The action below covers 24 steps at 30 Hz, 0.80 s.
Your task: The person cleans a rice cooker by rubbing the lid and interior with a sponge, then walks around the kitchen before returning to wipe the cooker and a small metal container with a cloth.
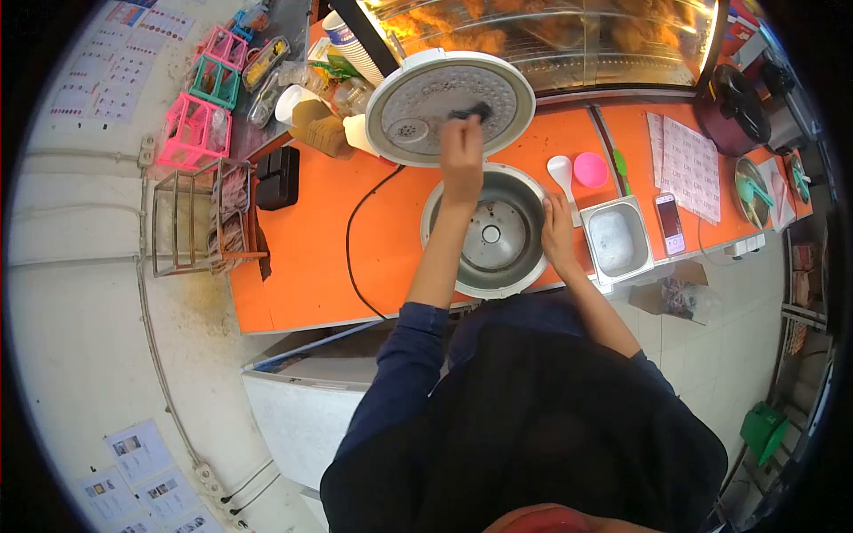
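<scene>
A round rice cooker stands at the counter's front edge, its inside bare metal with a small disc at the centre. Its raised lid shows a dimpled grey inner face. Against that face my left hand presses a small dark item, perhaps a cloth or scrubber, with fingers closed on it. My right hand grips the right side of the cooker's rim, its fingers close together.
Right of the cooker lie a white spoon, a pink bowl, a metal container and a phone. Printed sheets and a dark pot are farther right. A black cord crosses the orange counter.
</scene>
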Motion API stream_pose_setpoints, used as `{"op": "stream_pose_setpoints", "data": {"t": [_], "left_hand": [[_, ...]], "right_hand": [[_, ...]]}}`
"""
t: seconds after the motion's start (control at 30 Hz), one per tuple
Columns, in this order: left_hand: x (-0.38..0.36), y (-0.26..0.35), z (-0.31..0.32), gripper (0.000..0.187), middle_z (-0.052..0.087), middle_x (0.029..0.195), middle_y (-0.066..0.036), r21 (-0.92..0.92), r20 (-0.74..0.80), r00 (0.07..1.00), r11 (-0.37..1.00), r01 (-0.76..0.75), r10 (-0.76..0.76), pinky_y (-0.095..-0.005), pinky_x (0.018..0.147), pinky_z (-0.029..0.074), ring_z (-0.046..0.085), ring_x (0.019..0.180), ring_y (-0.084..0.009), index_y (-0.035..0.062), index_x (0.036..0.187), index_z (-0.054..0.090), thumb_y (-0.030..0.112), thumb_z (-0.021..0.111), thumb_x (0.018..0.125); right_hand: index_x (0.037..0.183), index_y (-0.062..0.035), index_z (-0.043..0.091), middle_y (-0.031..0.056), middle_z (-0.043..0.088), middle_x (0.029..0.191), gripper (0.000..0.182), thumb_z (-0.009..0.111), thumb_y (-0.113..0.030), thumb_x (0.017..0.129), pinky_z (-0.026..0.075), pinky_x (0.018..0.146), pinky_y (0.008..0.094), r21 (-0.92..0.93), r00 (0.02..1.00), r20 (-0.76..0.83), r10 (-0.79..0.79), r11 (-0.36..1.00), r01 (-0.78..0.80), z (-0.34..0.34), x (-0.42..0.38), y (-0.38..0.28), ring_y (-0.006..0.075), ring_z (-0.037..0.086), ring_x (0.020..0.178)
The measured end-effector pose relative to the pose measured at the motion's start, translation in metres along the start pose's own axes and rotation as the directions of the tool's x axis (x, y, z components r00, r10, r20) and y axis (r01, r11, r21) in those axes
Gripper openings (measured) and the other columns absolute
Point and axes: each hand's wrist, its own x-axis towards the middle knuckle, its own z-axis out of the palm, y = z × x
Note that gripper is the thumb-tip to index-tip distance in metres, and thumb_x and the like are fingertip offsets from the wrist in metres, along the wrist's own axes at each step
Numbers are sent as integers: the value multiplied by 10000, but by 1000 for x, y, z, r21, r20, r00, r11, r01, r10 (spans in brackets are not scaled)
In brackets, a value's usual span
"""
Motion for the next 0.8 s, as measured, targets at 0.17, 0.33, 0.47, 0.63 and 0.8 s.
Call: {"op": "stream_pose_setpoints", "data": {"t": [0.17,0.33,0.47,0.63,0.8], "left_hand": [[10,10,15,224,572,956,-146,-93,-311,887,940,328,-341,-403,767,490,583,893,-304,-10,1083,661,-13,661,858],[2,7,13,221,566,952,-142,-30,-62,996,997,69,-71,-397,752,492,588,868,-301,-12,1073,665,-20,669,852],[6,-8,3,221,567,954,-137,24,-156,985,997,77,-73,-398,763,493,586,882,-300,-7,1070,668,-13,677,849],[4,-5,-3,239,574,965,-147,-26,-49,996,997,71,-73,-409,789,496,587,896,-311,-5,1078,663,-17,682,840],[3,-22,-6,268,574,963,-153,65,17,989,987,-148,147,-419,804,498,585,905,-319,-5,1095,657,-29,681,830]], "right_hand": [[1283,-35,595,194,553,1033,365,404,-237,1048,416,905,416,-50,998,-24,-55,997,54,-34,28,13,347,531,989],[1371,-8,504,221,550,1223,412,406,-247,1050,392,1007,383,-265,998,60,2,964,14,-16,70,9,344,506,1175],[1439,34,394,190,465,1440,473,403,-249,1059,317,1130,363,544,999,-30,18,839,1,35,113,-27,265,406,1372],[1421,11,441,127,531,1374,444,438,-242,1056,356,1108,339,746,999,-14,41,666,-17,65,113,-18,205,492,1282],[1399,17,472,114,559,1344,407,482,-169,1038,388,1074,316,718,999,47,19,694,-47,58,113,-20,180,518,1246]]}}
